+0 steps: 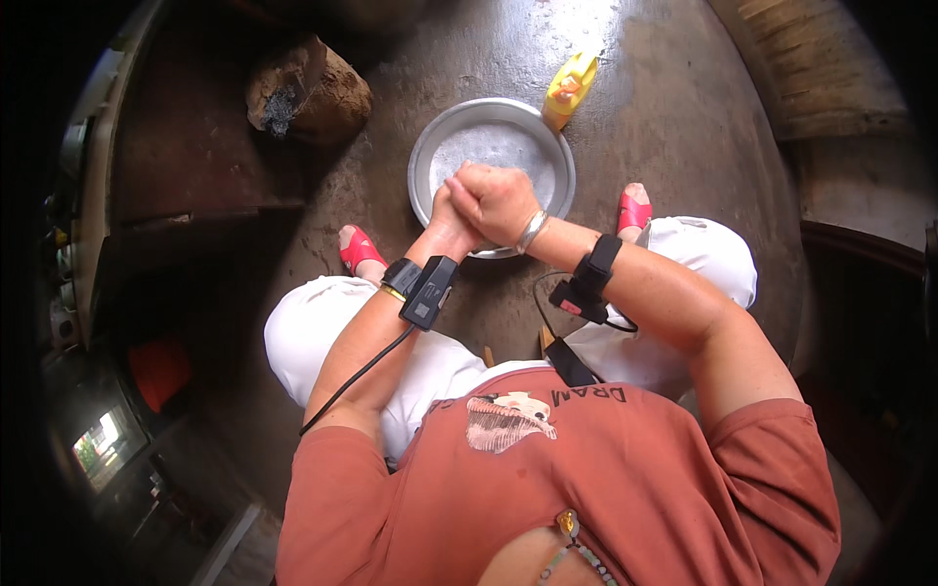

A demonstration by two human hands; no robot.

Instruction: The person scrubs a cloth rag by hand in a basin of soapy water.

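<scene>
My left hand [456,220] and my right hand [500,199] are clasped together over the near half of a round metal basin [563,157]. The right hand lies over the left and hides much of its palm and fingers. Whether anything is between them cannot be seen. The basin stands on the dark floor; its visible bottom looks pale, and I cannot tell whether it holds water. Against its far right rim is a yellow plastic bottle [571,86] with an orange part. Black devices are strapped to both forearms, with cables hanging from them.
A thick piece of log [315,95] with a charred end stands at the upper left. My feet in red sandals [360,250] are on either side of the basin. Wooden boards [828,66] edge the right side. A reddish object [157,372] lies in shadow at the left.
</scene>
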